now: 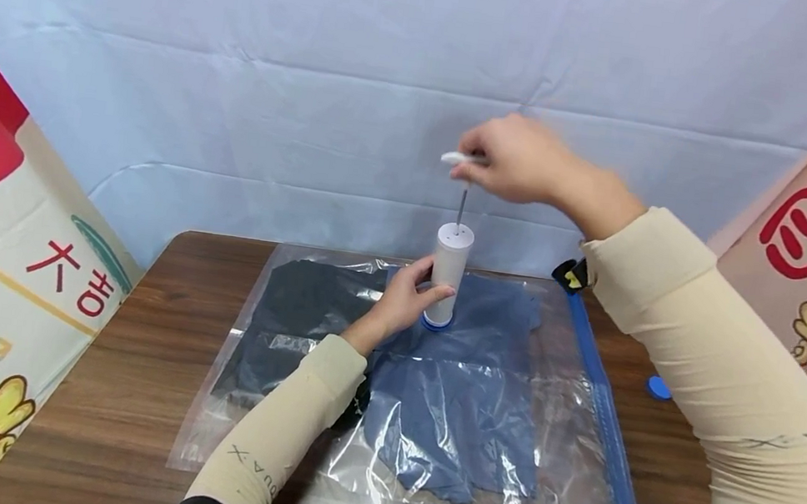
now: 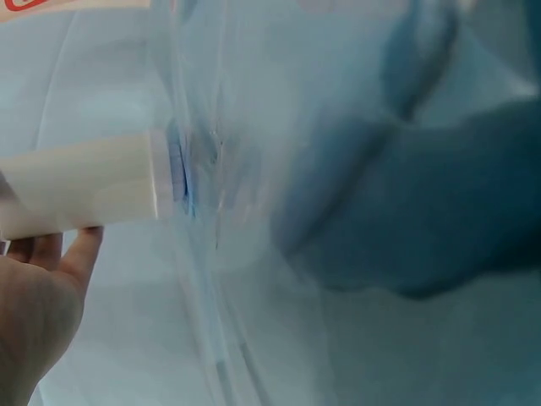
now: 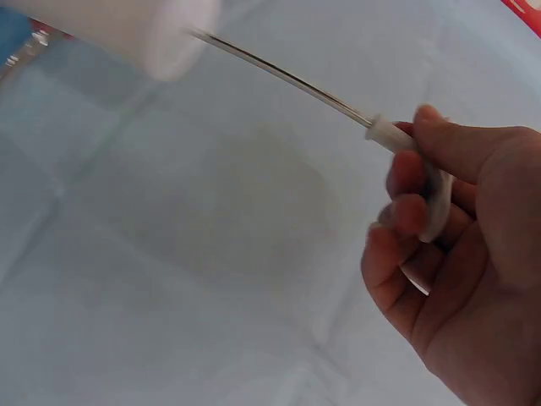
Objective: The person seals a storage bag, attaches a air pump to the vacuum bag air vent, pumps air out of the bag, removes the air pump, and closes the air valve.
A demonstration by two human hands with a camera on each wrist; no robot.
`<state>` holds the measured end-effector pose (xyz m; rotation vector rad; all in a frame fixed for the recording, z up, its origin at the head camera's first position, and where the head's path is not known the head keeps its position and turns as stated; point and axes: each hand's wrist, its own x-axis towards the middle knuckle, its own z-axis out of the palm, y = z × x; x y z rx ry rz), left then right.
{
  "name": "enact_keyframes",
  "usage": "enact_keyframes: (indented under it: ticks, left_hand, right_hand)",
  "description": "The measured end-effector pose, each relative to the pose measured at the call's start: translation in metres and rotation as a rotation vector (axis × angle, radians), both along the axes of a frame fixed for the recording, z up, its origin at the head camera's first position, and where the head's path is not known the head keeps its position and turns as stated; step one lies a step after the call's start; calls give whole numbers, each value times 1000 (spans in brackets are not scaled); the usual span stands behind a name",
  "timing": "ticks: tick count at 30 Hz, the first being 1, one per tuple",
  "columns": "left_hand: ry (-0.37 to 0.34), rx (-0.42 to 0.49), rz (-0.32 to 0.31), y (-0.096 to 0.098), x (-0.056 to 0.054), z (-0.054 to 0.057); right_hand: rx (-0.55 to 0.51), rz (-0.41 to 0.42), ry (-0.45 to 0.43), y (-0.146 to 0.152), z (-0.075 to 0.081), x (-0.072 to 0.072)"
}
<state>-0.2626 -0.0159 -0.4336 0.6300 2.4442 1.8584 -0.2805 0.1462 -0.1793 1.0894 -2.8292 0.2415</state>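
Note:
A white hand pump (image 1: 451,258) stands upright on a clear plastic storage bag (image 1: 561,473), its blue base against the film. My left hand (image 1: 400,300) grips the lower barrel, thumb across the front in the head view. In the left wrist view, fingers of the left hand (image 2: 38,309) lie along the barrel (image 2: 93,186). My right hand (image 1: 520,161) holds the white handle (image 1: 454,158) above the barrel. A long stretch of metal rod (image 3: 287,78) shows between handle and barrel in the right wrist view. Inside the bag lie dark clothing (image 1: 315,292) and blue clothing (image 1: 452,435).
The bag covers much of a brown wooden table (image 1: 82,406), its blue zip edge (image 1: 611,437) along the right. A small blue cap (image 1: 658,388) lies right of it. Pale cloth (image 1: 368,46) hangs behind, with printed sheets at both sides.

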Motion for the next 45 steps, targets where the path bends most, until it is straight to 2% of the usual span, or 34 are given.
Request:
enact_keyframes:
  ticks: [4, 7, 10, 12, 16, 20, 27, 31, 34, 38, 45]
  left_hand:
    - [-4, -1, -11, 1, 0, -2]
    - [-6, -7, -15, 1, 1, -1]
    - [-1, -8, -21, 1, 0, -1]
    - [1, -13, -18, 1, -1, -1]
    - [6, 0, -10, -1, -3, -1]
    - [10, 9, -6, -3, -4, -1]
    - [-6, -21, 4, -5, 0, -1]
    - [-6, -27, -5, -4, 0, 0]
    - [-4, -39, -3, -4, -2, 1]
    - [3, -34, -3, -5, -4, 1]
    - [8, -9, 2, -7, -5, -3]
  right_hand:
    - [58, -6, -82, 0, -32, -3]
    - [78, -1, -121, -1, -50, -3]
    - [73, -6, -129, -1, -58, -2]
    - [70, -10, -133, -2, -59, -2]
    - [84, -25, -121, -5, -46, -4]
    - [47, -34, -63, -8, -18, -4]
    - [-82, -52, 116, -6, 33, 6]
    - [-114, -93, 197, -2, 50, 11]
    - [-111, -112, 218, -3, 53, 12]
    - [-101, -94, 219, -6, 46, 11]
    - [-57, -52, 87, -8, 15, 3]
